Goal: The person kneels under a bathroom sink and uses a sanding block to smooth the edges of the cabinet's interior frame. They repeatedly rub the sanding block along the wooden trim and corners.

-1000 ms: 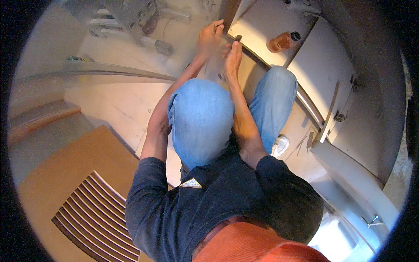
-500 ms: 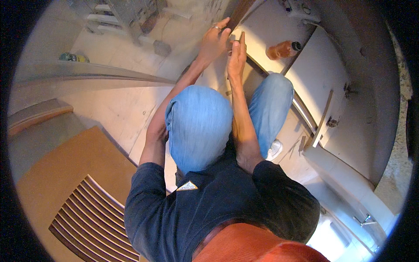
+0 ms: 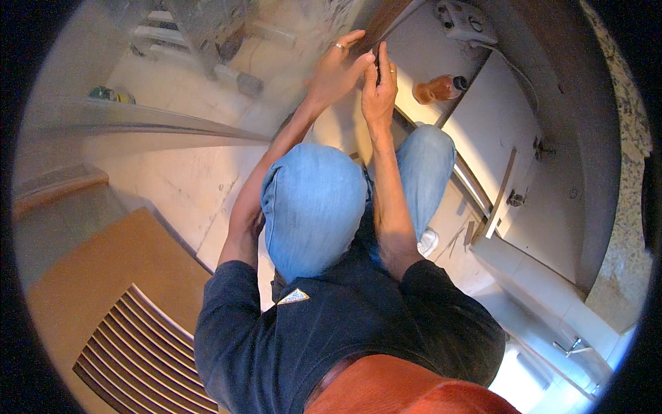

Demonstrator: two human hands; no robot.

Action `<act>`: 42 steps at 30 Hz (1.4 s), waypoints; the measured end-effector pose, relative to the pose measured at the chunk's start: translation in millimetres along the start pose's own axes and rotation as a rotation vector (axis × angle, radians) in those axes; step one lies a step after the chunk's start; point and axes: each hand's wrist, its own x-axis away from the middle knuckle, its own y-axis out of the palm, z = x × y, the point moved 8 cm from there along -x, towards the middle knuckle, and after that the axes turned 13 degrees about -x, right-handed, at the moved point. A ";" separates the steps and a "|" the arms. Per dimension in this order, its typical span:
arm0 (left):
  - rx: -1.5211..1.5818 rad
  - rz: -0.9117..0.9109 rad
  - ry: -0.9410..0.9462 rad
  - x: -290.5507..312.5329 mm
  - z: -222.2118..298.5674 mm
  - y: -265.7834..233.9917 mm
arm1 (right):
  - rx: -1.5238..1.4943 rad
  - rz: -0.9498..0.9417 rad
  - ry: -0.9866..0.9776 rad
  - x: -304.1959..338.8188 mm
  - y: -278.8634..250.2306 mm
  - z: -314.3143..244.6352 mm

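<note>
While both hands meet at 12 o'clock, left hand [image 3: 336,72] and right hand [image 3: 378,88] pinch small dark object [image 3: 376,66] between fingertips; other fingers loosely spread; object too small to identify. Object sits against edge of dark wooden strip [image 3: 386,24]. At 1 o'clock, just right of hands: amber bottle [image 3: 436,89] with dark cap, lying on side on white cabinet panel [image 3: 496,131]; contents unclear. At 10 o'clock on floor [image 3: 172,186]: small green-yellow item [image 3: 105,94]. At 8 o'clock: slatted wooden board [image 3: 117,331].
</note>
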 end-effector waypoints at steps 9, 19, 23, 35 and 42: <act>0.232 -0.009 -0.138 -3.9 -7.6 4.7 | 0.060 -0.026 -0.176 -0.7 -2.4 -0.1; 0.161 0.097 -0.229 -4.0 0.7 6.6 | 0.014 -0.024 -0.140 -11.6 0.5 8.3; 0.038 0.175 -0.187 -8.3 3.0 5.3 | -0.045 -0.002 -0.093 -14.4 2.6 8.1; -0.048 0.153 -0.119 -1.9 2.2 -2.0 | 0.012 0.044 -0.225 -5.1 0.1 -4.3; -0.023 0.228 -0.095 -4.9 10.5 -1.4 | 0.010 0.034 -0.165 -12.1 4.2 -0.2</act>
